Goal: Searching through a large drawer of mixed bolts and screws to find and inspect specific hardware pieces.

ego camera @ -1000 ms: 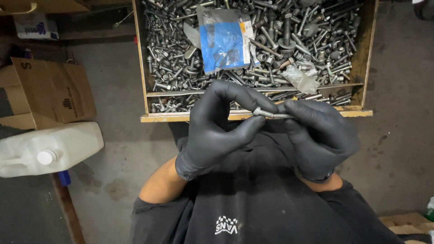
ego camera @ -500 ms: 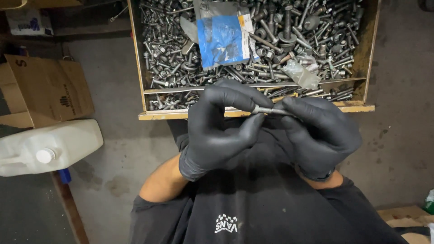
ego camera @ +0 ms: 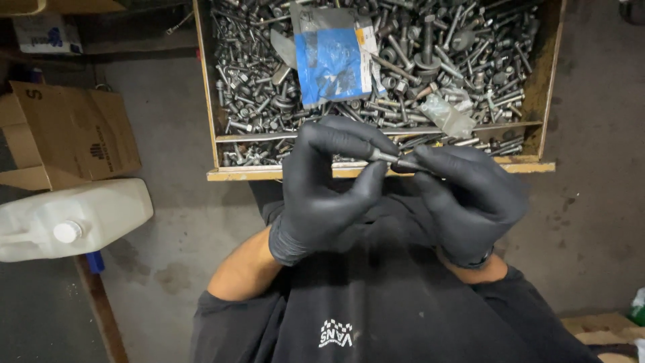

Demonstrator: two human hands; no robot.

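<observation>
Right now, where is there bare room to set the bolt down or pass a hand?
Bare concrete floor lies between the white jug, the cardboard box and the wooden tray; more floor lies right of the tray. The tray is packed with bolts. Both gloved hands, left hand and right hand, pinch the bolt.

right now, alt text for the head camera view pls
Two black-gloved hands, left hand and right hand, pinch a small metal bolt between them, in front of a wooden tray heaped with bolts. A cardboard box and white jug sit left.
</observation>
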